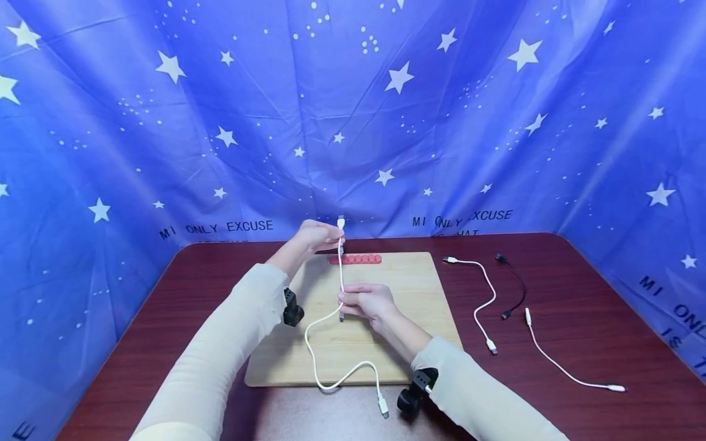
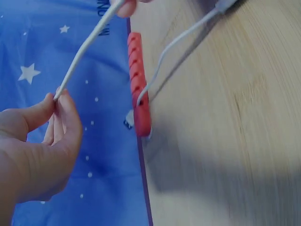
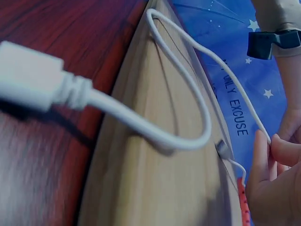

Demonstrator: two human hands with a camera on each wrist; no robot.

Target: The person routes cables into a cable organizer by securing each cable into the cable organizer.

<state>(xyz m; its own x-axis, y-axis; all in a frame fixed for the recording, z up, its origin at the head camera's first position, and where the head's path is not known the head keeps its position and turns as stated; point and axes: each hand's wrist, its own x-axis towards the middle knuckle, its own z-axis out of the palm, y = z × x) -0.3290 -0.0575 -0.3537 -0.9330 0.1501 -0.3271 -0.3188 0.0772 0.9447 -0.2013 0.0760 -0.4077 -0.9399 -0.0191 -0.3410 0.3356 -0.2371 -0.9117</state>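
A white USB cable (image 1: 340, 269) is held up between both hands over a wooden board (image 1: 408, 294). My left hand (image 1: 318, 235) pinches it between thumb and fingers just below its upper plug (image 1: 341, 224). Lower down, my right hand (image 1: 371, 301) pinches the same cable. From there the cable loops down past the board's front edge, its other plug (image 3: 29, 77) large in the right wrist view. Below the hands, a red slotted cable holder (image 2: 137, 70) lies along the board's far edge. Another thin light cable (image 2: 165, 52) passes through the holder's end slot.
To the right of the board, a white cable (image 1: 485, 300), a short black cable (image 1: 521, 285) and another white cable (image 1: 551, 360) lie on the dark red table (image 1: 595, 306). A blue star-patterned cloth (image 1: 353, 110) hangs behind the table and along its sides.
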